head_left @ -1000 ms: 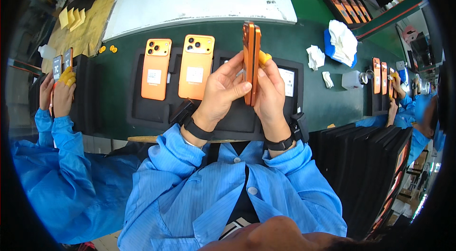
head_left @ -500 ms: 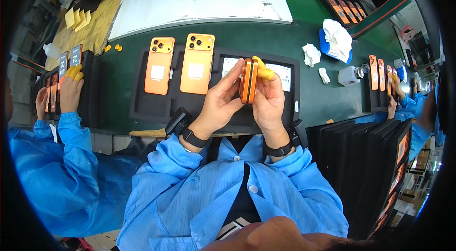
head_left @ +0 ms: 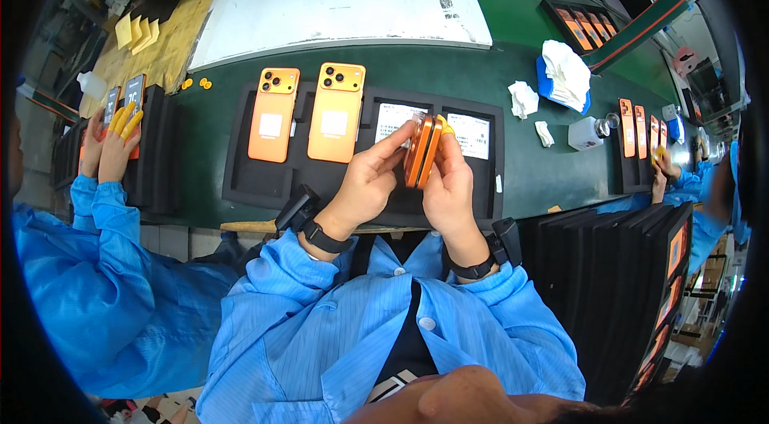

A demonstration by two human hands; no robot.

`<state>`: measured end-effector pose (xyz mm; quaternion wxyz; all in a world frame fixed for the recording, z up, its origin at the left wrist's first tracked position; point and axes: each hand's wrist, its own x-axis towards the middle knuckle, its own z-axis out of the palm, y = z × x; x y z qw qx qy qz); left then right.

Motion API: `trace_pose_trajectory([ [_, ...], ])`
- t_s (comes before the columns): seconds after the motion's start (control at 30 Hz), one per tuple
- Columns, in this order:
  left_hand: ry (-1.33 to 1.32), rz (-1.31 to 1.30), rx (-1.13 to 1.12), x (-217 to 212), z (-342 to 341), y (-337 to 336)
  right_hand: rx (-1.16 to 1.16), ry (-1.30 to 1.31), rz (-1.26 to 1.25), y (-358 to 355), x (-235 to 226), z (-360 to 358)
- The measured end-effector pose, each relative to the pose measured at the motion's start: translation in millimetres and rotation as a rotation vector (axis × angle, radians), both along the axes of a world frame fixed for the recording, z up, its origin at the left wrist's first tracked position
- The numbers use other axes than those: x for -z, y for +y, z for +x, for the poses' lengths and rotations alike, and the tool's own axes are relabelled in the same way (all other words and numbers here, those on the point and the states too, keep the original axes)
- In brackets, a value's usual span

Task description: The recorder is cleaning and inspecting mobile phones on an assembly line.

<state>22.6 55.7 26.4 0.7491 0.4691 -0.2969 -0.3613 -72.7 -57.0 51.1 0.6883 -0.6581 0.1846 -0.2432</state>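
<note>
Two orange smartphones (head_left: pixel 423 153), pressed together and seen edge-on, are gripped between my hands above a black foam tray (head_left: pixel 280 183). On their left side, my left hand (head_left: pixel 367 185) closes its fingers and thumb round them. My right hand (head_left: pixel 448 187) grips them from the right, a yellow finger cover showing behind their upper end. In the tray's left slots lie two more orange phones, one (head_left: pixel 273 126) beside the other (head_left: pixel 336 123), camera side up with white square labels. White printed labels (head_left: pixel 469 135) show in the right slots, partly behind my hands.
At the right are a blue tissue box (head_left: pixel 546 81), crumpled tissues (head_left: pixel 523 100) and a clear bottle (head_left: pixel 587 134). Black trays (head_left: pixel 593 272) stand stacked by my right arm. A white board (head_left: pixel 344 11) lies beyond. Co-workers' hands handle phones at left (head_left: pixel 114 143) and right (head_left: pixel 663 167).
The held pair of phones has tilted and sunk slightly nearer me. My right hand's covered finger has slipped further behind it. The left co-worker's hands have come together.
</note>
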Motion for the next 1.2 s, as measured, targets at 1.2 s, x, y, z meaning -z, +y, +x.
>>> trace_pose_trajectory([
  [1.2,0.074,-0.173,-0.1,-12,11,-16,-0.104,-0.374,0.214,-20,28,20],
])
